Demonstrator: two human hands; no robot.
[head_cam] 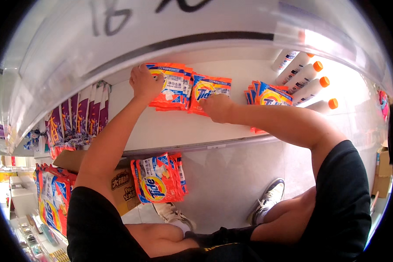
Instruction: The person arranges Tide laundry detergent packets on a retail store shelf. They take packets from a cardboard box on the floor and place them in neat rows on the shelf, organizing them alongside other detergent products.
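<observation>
My left hand (146, 82) grips the left edge of a pile of orange Tide detergent bags (173, 85) lying on a white shelf (140, 131). Beside that pile, touching its right side, is another Tide bag (213, 85). My right hand (217, 107) holds its lower part, with fingers curled over the front; the underside of the grip is hidden. Farther right, a fanned pile of Tide bags (271, 93) is partly covered by my right forearm.
White bottles with orange caps (303, 78) line the shelf's right side. Purple packets (82, 114) stand at left. Below the shelf edge are more Tide bags (160, 178), a cardboard box (122, 193) and further Tide bags (52, 196). A clear shelf strip (183, 29) with handwriting arches overhead.
</observation>
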